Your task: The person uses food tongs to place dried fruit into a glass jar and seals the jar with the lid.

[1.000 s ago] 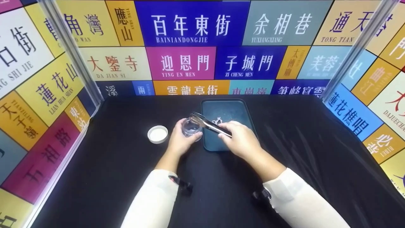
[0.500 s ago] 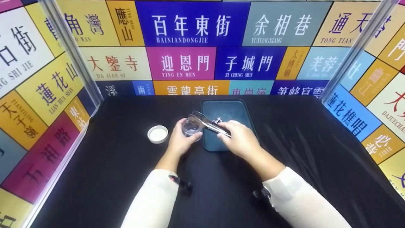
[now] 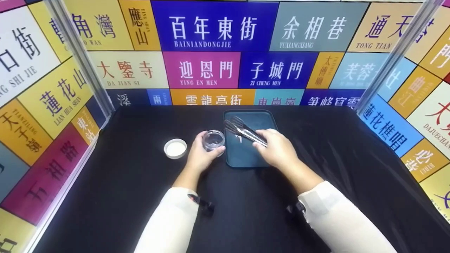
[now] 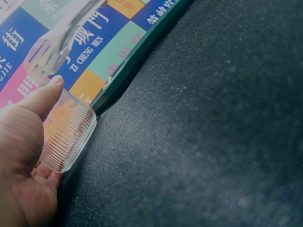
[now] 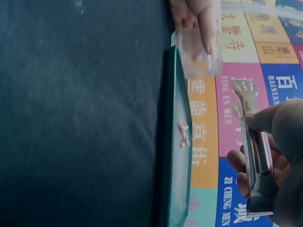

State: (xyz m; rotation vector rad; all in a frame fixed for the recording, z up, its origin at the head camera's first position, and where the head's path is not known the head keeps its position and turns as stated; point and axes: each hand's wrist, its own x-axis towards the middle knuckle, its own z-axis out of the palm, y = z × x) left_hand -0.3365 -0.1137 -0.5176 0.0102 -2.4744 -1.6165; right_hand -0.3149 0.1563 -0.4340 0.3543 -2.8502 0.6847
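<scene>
My left hand [image 3: 201, 154] grips a clear ribbed jar [image 3: 213, 144], its mouth uncovered, just left of the tray. Curled fingers and thumb show around it in the left wrist view. A few small bits seem to lie in its bottom, too blurred to name. My right hand [image 3: 279, 147] holds metal tongs [image 3: 249, 133] by the handles, their slotted ends spread above the dark teal tray [image 3: 251, 160]. Under the tongs lie small pale pinkish pieces [image 5: 183, 134], partly hidden in the head view; their kind cannot be told.
A round white lid [image 3: 175, 149] lies on the black cloth [image 3: 140, 196] left of the jar. Printed panels [image 3: 204, 70] with lettering close off the back and both sides. Dark wrist devices sit on both white sleeves [image 3: 168, 218].
The tongs have moved right, from over the jar's mouth to above the tray, and their ends have spread apart. My left hand and the jar have stayed in place.
</scene>
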